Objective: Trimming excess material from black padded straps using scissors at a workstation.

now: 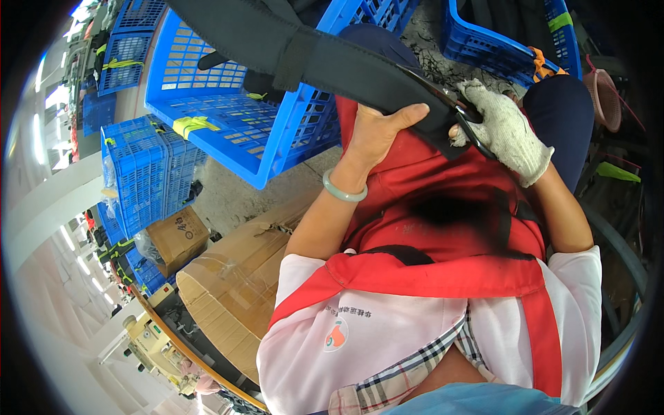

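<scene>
A long black fabric strap point(346, 72) with stitched edges runs from the upper left down to my lap. My bare left hand point(379, 131) grips it near its lower end, thumb on top and fingers hidden beneath. In a white knitted glove, my right hand point(503, 124) is closed around the black handles of a pair of scissors point(472, 131). Their metal blades point up and left, lying along the strap's upper edge. Whether the blades are on a thread or on the fabric, I cannot tell. Below both hands spreads my red apron point(443, 207).
At the left stands a blue plastic crate point(200, 114) with dark pieces inside. Another blue crate point(484, 62) holds dark fabric at the upper right. Stacked blue crates point(138, 169), a cardboard box point(242, 270) and a sewing machine point(155, 339) stand farther left. A pink basket point(603, 100) is at the right.
</scene>
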The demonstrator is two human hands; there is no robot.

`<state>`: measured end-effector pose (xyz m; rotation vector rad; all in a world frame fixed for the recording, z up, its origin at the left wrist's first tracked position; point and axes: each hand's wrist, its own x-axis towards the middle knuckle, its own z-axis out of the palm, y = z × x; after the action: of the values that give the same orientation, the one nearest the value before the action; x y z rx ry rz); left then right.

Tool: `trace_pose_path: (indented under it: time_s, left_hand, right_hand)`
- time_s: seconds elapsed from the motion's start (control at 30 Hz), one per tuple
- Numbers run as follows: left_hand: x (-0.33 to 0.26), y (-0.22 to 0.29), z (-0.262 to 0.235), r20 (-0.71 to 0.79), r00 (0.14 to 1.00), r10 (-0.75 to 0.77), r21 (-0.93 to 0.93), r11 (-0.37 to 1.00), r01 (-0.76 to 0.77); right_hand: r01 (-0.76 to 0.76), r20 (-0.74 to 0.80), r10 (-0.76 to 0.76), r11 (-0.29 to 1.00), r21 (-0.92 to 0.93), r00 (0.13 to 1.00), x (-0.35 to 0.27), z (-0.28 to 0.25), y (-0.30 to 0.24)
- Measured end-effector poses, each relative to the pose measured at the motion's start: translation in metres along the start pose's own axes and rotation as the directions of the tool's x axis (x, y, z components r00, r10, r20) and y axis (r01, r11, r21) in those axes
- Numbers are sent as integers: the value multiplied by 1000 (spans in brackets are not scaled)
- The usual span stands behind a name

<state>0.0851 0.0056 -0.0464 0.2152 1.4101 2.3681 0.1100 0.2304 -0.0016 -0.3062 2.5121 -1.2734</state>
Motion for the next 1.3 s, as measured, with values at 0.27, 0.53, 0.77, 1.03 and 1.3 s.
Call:
trace_pose_path:
  time_s: [0.27,0.53,0.77,1.03,1.3]
  left_hand:
    - [0,11,-5,-230,970,81,-192,973,-127]
    - [1,10,-2,-215,972,91,-156,980,-127]
    - [1,10,0,-180,982,59,-170,981,-90]
    - [6,29,-10,-232,968,98,-189,971,-143]
    - [8,23,-5,-277,958,73,-175,977,-125]
  right_hand:
    - [-37,60,30,992,124,998,2,10,-3]
    - [55,-94,-61,996,-67,994,4,14,-6]
    - [-65,-16,69,980,190,997,9,15,-7]
    - [44,-178,-74,985,-166,981,13,21,4]
    - [7,-48,-10,998,-57,999,16,27,0]
